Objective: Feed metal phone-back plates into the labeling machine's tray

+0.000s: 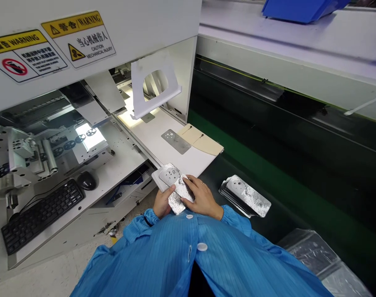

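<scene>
In front of my body I hold a silver phone back panel (173, 175) with a cluster of round camera holes; a paler sheet shows behind its upper left edge. My left hand (163, 201) grips it from the lower left, thumb on top. On its right side lies my right hand (203, 197), fingers closed against the edge. To the right, a stack of similar silver panels (252, 196) rests on the dark green belt. A grey panel with holes (176, 141) lies flat on the white machine tray (166, 156) just beyond my hands.
A machine with warning labels (79, 39) stands on the left, its bay lit. Below sit a black keyboard (42, 214) and mouse (86, 180). A cream plate (203, 139) edges the tray. Clear plastic bags (318, 255) lie lower right; a blue bin (302, 9) stands above.
</scene>
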A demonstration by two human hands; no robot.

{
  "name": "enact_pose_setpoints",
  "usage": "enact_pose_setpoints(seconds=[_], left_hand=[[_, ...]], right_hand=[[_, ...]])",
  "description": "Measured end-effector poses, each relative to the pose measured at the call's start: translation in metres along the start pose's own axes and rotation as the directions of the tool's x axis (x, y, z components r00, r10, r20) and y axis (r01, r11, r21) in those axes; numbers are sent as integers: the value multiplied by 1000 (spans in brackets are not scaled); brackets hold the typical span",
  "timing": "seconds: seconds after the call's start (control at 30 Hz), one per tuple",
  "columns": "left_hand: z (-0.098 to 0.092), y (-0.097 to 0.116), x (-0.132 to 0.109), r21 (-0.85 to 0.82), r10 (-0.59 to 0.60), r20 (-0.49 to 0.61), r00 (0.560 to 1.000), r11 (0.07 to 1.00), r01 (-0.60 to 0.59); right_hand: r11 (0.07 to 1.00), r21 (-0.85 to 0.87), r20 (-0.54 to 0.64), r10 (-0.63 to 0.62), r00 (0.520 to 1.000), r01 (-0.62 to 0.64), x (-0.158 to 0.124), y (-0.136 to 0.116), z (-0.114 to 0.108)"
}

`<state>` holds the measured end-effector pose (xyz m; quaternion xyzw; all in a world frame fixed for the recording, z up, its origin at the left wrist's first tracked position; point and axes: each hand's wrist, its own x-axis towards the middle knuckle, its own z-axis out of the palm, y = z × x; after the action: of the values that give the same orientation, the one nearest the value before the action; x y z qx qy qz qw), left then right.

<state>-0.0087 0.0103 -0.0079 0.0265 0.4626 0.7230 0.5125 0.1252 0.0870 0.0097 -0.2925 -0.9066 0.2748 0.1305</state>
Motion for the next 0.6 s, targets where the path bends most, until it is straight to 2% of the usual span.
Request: enact_pose_setpoints(seconds=[0.6], left_hand=[[5, 7, -3, -6, -7, -21, 1000, 1000, 7]], right_hand=[[1000, 13, -20, -20, 1000, 21, 1, 2, 1]])
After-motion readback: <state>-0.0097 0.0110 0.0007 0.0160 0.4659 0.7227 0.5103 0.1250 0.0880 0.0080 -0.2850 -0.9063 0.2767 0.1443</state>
